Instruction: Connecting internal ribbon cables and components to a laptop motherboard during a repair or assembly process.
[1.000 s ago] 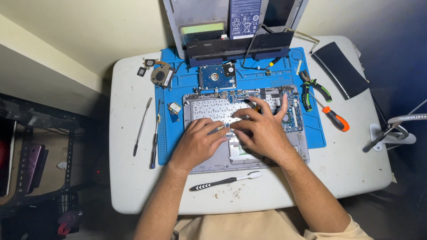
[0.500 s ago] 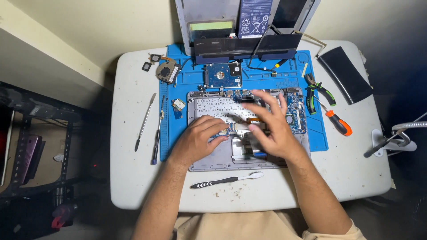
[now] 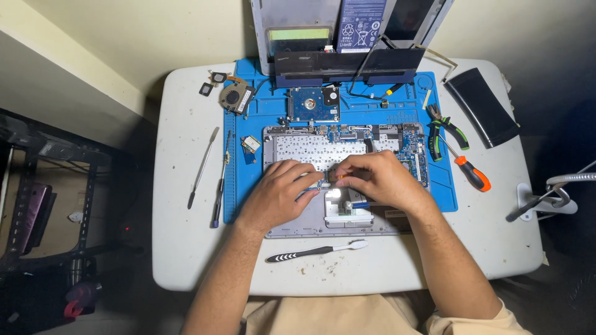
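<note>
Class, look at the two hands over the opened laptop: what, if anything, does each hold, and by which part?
Both hands, left hand and right hand, pinch something small at the middle of the laptop base with their fingertips; what it is and where it is gripped cannot be told.

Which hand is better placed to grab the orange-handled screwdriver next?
Probably the right hand: the orange-handled screwdriver lies just to its right on the blue mat. The left hand would have to cross over the open laptop base.

A blue work mat (image 3: 261,186) is laid on a white table (image 3: 186,248). A silver-grey laptop base (image 3: 298,223) with a blue circuit board (image 3: 411,149) is seen. An orange-handled screwdriver (image 3: 473,176), green-and-black pliers (image 3: 448,129) and a black-and-white striped toothbrush (image 3: 316,250) are shown.
</note>
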